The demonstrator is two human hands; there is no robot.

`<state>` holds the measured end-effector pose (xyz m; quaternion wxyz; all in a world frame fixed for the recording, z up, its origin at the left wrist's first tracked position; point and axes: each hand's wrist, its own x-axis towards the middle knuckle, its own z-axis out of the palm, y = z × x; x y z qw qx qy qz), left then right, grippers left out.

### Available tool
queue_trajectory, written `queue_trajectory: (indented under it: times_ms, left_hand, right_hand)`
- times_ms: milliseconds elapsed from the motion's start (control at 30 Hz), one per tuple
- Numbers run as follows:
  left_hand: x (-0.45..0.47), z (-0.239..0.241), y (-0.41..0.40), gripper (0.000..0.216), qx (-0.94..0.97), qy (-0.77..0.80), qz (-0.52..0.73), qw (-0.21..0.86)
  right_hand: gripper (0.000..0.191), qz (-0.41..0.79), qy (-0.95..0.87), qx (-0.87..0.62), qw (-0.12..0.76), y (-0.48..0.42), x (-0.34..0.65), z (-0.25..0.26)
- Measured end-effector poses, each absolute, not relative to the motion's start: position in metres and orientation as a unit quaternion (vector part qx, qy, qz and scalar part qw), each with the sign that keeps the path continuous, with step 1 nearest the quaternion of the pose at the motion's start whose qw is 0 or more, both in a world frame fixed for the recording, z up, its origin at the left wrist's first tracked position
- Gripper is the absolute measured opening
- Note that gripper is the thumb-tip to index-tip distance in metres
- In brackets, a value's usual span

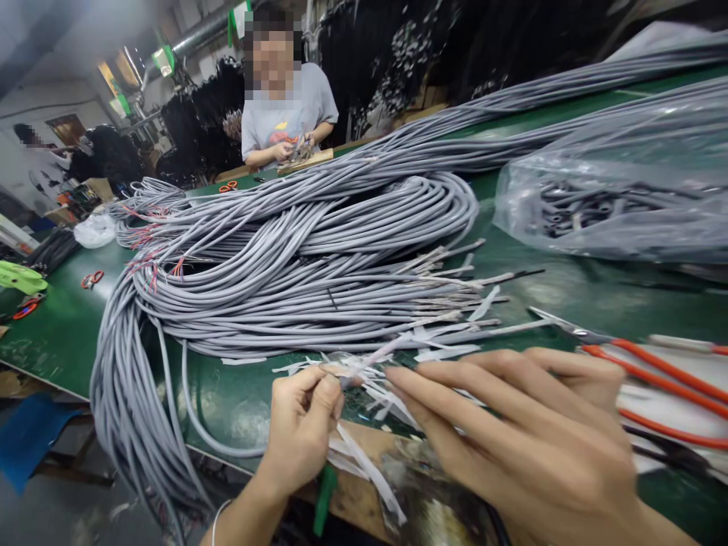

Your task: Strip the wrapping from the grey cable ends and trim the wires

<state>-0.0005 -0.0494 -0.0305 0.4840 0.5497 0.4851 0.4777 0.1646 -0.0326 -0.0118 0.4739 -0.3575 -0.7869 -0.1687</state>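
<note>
My left hand (pixel 304 428) is closed in a pinch on a grey cable (pixel 227 449), close to its end. Pale wrapping and a pinkish core stick out past the fingertips. To the right, my right hand (pixel 528 432) reaches toward that end with long, nearly straight fingers. Its thumb and forefinger tips meet just beside the wrapping; whatever is between them is too small to make out. Behind both hands, a large bundle of grey cables (pixel 273 303) lies on the green table (pixel 569 292), with several stripped, white-wrapped ends. Strips of white wrapping (pixel 369 466) hang below my left hand.
Orange-handled scissors (pixel 654 371) lie at right, blades toward the bundle. A clear plastic bag (pixel 614 212) holds short cable pieces. Smaller orange scissors (pixel 92 280) sit at left. A co-worker (pixel 290 114) handles things across the table. Cables hang over the front left edge.
</note>
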Motion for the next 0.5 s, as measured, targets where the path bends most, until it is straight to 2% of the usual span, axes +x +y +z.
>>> queue_trajectory:
  times_ms: [233,500]
  left_hand:
    - [-0.0014,-0.0304,-0.0492,0.05,0.503,0.451,0.472,0.566]
    - [-0.0038,-0.0304,-0.0495,0.048,0.488,0.434,0.457,0.604]
  right_hand:
    - [0.021,-0.168,-0.827,-0.315,0.435,-0.028,0.1682,-0.0116]
    - [0.014,-0.151,-0.823,-0.301,0.457,-0.0287,0.1669,-0.0092]
